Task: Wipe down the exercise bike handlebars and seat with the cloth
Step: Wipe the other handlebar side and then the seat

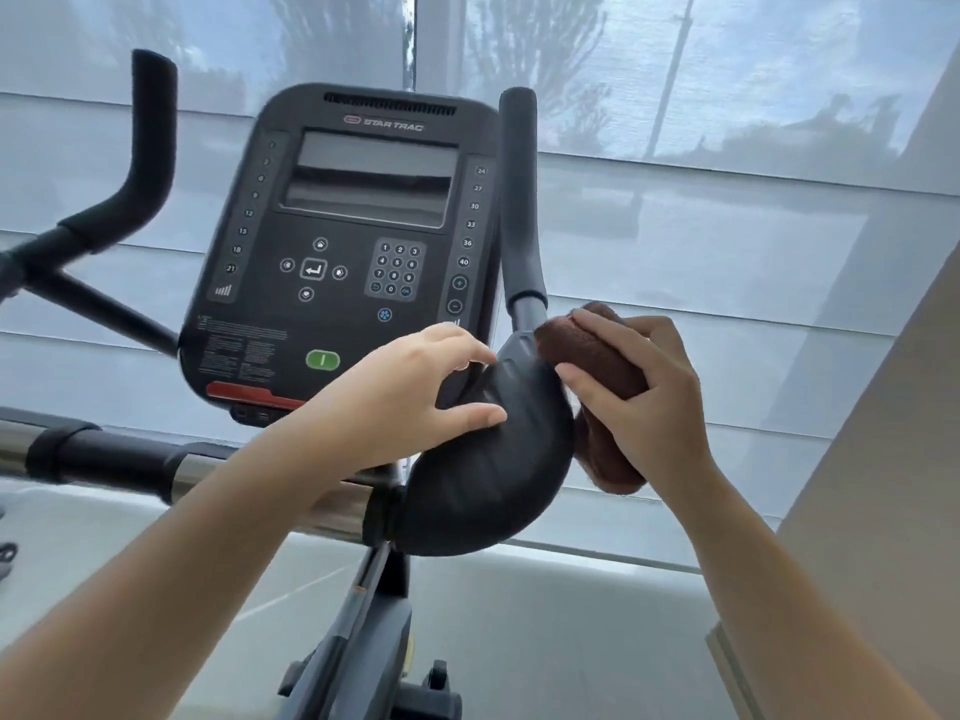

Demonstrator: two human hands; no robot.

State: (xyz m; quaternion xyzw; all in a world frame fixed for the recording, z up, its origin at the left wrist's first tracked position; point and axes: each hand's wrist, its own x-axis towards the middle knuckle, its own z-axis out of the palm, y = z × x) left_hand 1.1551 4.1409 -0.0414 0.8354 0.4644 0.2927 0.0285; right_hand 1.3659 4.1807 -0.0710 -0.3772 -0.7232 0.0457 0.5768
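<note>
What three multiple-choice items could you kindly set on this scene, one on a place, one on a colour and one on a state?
1. Where is the cloth? A) on the console B) against the handlebar C) on the floor
2. What colour is the cloth? A) white B) blue C) brown
3. What is the right hand doing? A) gripping the cloth B) hanging empty C) pressing the keypad
Answers: 1 B, the cloth presses against the handlebar's right bend; 2 C, it shows dark brown; 3 A, the fingers curl round the cloth.
</note>
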